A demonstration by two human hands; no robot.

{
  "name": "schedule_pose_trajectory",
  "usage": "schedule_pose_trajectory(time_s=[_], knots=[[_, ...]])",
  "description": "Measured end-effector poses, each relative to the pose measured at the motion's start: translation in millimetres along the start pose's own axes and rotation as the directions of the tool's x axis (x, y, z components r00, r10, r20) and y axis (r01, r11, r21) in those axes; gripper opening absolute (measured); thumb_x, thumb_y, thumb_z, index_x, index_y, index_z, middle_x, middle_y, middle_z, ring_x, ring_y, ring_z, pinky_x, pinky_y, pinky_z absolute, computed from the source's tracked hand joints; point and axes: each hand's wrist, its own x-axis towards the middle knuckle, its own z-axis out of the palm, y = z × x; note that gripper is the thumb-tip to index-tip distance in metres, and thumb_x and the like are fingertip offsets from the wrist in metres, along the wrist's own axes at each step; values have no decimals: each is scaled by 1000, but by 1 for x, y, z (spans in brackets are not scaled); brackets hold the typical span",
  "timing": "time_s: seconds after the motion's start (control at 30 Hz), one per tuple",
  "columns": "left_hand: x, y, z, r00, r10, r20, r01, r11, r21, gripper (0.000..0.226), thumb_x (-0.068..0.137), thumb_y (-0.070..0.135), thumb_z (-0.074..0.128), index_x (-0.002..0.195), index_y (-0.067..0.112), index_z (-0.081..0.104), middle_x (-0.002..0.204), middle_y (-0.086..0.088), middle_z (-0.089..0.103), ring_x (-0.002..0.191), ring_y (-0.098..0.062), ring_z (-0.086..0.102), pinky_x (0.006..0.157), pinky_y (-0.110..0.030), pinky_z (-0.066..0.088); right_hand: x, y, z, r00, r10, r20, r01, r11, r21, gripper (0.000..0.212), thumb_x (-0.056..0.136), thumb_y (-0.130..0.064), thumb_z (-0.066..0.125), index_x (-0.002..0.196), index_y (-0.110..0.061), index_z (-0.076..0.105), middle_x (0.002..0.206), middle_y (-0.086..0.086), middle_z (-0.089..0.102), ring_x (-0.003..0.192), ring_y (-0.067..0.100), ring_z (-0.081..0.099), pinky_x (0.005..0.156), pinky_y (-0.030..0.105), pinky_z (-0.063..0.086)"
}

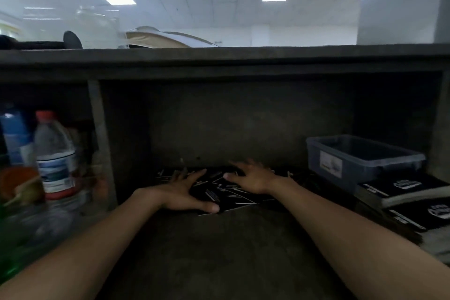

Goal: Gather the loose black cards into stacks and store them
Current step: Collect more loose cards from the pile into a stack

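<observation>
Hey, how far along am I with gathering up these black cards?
Looks done: two black-topped stacks lie right of the loose cards, before the plastic bin. In hand: the left hand and right hand rest spread on those cards, apparently drawing them together. Left: that pile is scattered, not yet stacked or stored.

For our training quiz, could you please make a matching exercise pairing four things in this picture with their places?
Things:
1 loose black cards
2 plastic bin
3 red-capped bottle
4 stacked black cards

Places:
a in the left compartment
b right, behind the stacks
c under the left hand and right hand
d right, in front of the bin

Pairs: 1-c, 2-b, 3-a, 4-d
</observation>
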Motion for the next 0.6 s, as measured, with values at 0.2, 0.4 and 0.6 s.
schedule_pose_trajectory(time_s=[0.2,0.4,0.6], knots=[[2,-12,-5,967,215,-133,-228,970,-86,85,67,76,71,142,46,44,152,14,40,137,-8,42,114,-24,34,-4,-3,-16,990,-61,124,73,993,-93,58,88,-60,60,136,-26,56,139,-1,55,126,18,51,105,27,41],[-9,-7,-5,946,246,-213,-256,966,-23,76,68,65,78,135,37,55,128,20,50,117,-1,49,97,-15,38,-18,-2,-16,987,-160,36,160,987,-2,48,80,-47,76,122,-27,64,121,-5,63,111,13,58,98,28,47],[-14,-15,-10,962,161,-220,-171,985,-25,87,52,86,70,127,45,56,118,11,63,104,-4,60,96,-26,50,-17,-9,-18,984,-157,82,168,973,-160,60,85,-56,67,137,-28,56,142,-2,54,128,19,51,105,29,42]])
